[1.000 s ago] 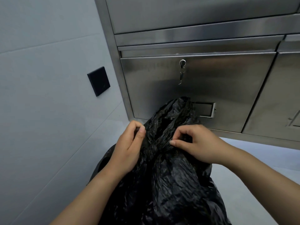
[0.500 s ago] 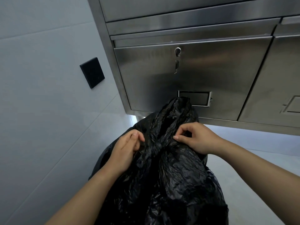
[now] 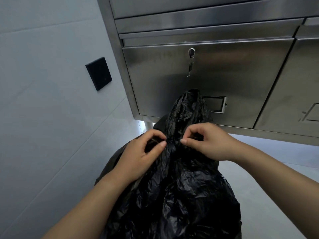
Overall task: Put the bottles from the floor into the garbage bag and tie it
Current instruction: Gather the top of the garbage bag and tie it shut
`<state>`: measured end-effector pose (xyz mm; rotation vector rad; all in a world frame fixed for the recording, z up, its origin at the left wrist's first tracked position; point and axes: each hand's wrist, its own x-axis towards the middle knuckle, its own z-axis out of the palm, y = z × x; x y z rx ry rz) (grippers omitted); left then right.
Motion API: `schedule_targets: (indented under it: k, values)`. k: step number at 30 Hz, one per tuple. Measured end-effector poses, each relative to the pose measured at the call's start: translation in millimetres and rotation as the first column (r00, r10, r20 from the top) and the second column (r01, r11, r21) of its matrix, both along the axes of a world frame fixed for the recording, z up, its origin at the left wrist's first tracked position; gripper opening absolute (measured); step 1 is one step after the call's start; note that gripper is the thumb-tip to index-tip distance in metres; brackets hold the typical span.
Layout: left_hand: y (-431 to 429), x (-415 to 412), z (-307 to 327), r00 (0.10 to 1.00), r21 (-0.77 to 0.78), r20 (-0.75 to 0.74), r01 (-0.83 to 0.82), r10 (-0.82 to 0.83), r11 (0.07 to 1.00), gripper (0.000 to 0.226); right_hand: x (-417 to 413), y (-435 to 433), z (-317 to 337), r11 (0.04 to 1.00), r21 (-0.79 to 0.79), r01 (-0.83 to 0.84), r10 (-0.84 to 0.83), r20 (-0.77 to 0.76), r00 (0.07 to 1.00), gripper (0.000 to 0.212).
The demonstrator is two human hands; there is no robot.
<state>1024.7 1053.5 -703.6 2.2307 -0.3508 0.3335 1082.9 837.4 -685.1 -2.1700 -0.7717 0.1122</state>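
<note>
Though seemingly curled, hands (image 3: 138,157) (image 3: 212,144) on bag (image 3: 181,195)

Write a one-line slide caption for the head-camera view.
Gathered neck of the black garbage bag pinched by the left hand and right hand, before a steel cabinet.

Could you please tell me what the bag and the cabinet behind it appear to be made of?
Garbage bag: thin black plastic film, glossy, by its fine crinkles and highlights. Cabinet: likely stainless steel, brushed finish, by its grey sheen and soft reflections.
</note>
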Motion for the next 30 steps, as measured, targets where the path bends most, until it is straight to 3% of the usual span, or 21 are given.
schedule_targets:
  k: [2, 6, 10, 15, 19, 26, 30]
  values:
    - [-9.6, -0.5, 3.7, 1.0, 0.027, 0.022, 0.007, -0.008, 1.0, 0.024, -0.4, 5.5, 1.2, 0.998, 0.067, -0.011, 0.014, -0.042, 0.999, 0.017]
    - [-15.0, -1.1, 1.4, 1.0, 0.03, 0.002, 0.004, -0.004, 1.0, 0.031, -4.0, 0.9, -2.9, 0.956, 0.293, -0.013, 0.095, -0.265, 0.96, 0.016]
    - [-15.3, 1.5, -3.4, 1.0, 0.055, -0.027, -0.011, 0.012, 0.998, 0.036, -6.8, -0.3, -7.0, 0.922, 0.386, -0.015, 0.154, -0.334, 0.93, 0.016]
    - [-14.7, 5.3, -8.6, 0.998, 0.045, -0.036, -0.054, 0.055, 0.998, 0.034, -8.1, 6.0, -14.3, 0.906, 0.421, 0.031, 0.081, -0.245, 0.966, 0.014]
    - [-12.7, 4.8, -10.3, 0.995, -0.049, -0.07, -0.075, 0.071, 0.996, 0.03, -12.9, 18.0, -19.7, 0.899, 0.437, 0.019, 0.032, -0.11, 0.993, 0.016]
    - [-8.4, -1.1, -8.9, 0.99, -0.137, -0.121, -0.089, 0.073, 0.987, 0.026, -15.5, 28.4, -21.5, 0.89, 0.457, 0.009, 0.042, -0.101, 0.994, 0.022]
    - [-5.4, -3.9, -0.5, 0.993, -0.157, -0.061, -0.106, 0.098, 0.982, 0.02, -10.4, 27.9, -14.2, 0.833, 0.552, 0.041, 0.038, -0.131, 0.991, 0.026]
